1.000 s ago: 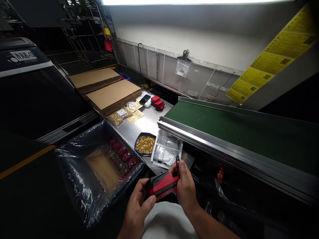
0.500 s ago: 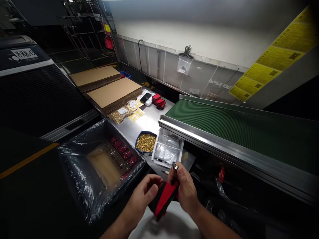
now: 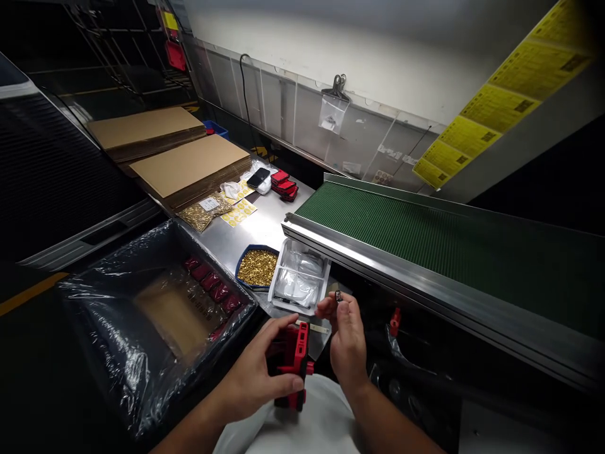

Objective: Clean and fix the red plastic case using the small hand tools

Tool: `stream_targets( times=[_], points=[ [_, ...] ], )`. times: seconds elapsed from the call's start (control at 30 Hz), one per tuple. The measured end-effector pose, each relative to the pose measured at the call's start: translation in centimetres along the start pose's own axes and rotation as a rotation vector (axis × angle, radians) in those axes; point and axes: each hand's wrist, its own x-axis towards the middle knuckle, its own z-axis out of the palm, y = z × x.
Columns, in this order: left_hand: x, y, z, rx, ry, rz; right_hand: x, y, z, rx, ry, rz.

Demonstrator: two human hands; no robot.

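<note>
Your left hand clasps the upright red-and-black plastic case; your right hand pinches a small dark metal part just beyond the steel tabletop edge.

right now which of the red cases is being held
The red case in the left hand, upright in front of the body. The others lie loose: a row in the plastic-lined box and a stack far back on the table.

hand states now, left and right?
Left hand: closed on the red and black part.
Right hand: fingertips pinch a small dark piece.
</note>
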Motion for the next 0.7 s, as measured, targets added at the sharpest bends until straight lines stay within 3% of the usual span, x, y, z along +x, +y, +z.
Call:
stream_targets(
  times=[0.23, 0.4, 0.57, 0.7],
  points=[
    [0.4, 0.5, 0.2, 0.429, 0.047, 0.126, 4.1, 10.5, -6.0, -0.538, 0.183, 0.133],
    [0.1, 0.7, 0.6, 0.510, 0.055, 0.097, 6.5, 16.9, -8.4, -0.834, 0.085, 0.270],
    [-0.1, 0.7, 1.0, 0.606, 0.111, 0.056, 9.2, 19.3, -7.9, -0.889, 0.010, 0.360],
    [0.0, 1.0, 1.1, 0.645, 0.160, 0.083, 9.4, 18.0, -7.7, -0.820, 0.006, 0.349]
  ],
)
